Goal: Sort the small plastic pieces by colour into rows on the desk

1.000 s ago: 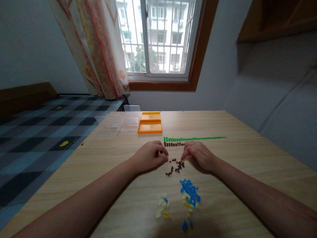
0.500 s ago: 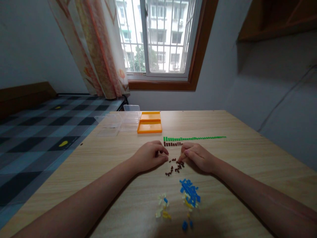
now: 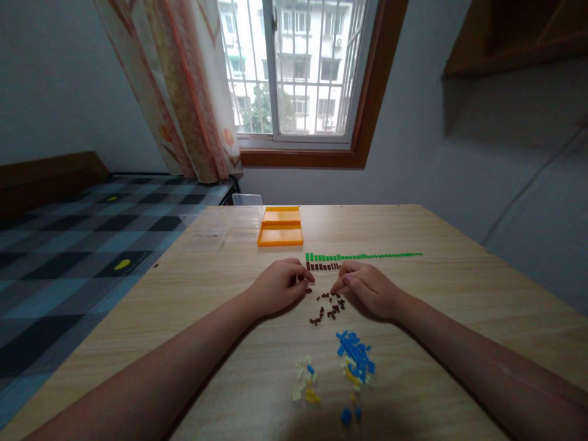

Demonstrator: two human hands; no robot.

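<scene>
My left hand [image 3: 279, 286] rests on the wooden table [image 3: 441, 294], fingers curled in a pinch just left of a loose heap of small brown pieces [image 3: 328, 307]. My right hand [image 3: 367, 286] lies to the right of that heap, fingertips pinched together at its far edge; what they hold is too small to see. Just beyond both hands runs a short row of brown pieces [image 3: 321, 267], and behind it a long row of green pieces [image 3: 362, 256].
Nearer me lie a blue pile [image 3: 356, 358] and a few pale yellow pieces [image 3: 303, 383]. An orange tray [image 3: 280, 227] and clear plastic box parts [image 3: 223, 223] sit at the table's far left. A checked bed [image 3: 68, 257] lies beyond the left edge.
My right hand's fingertips have drawn back slightly from the heap toward the brown row. My left hand has shifted a little forward. The view has tilted slightly.
</scene>
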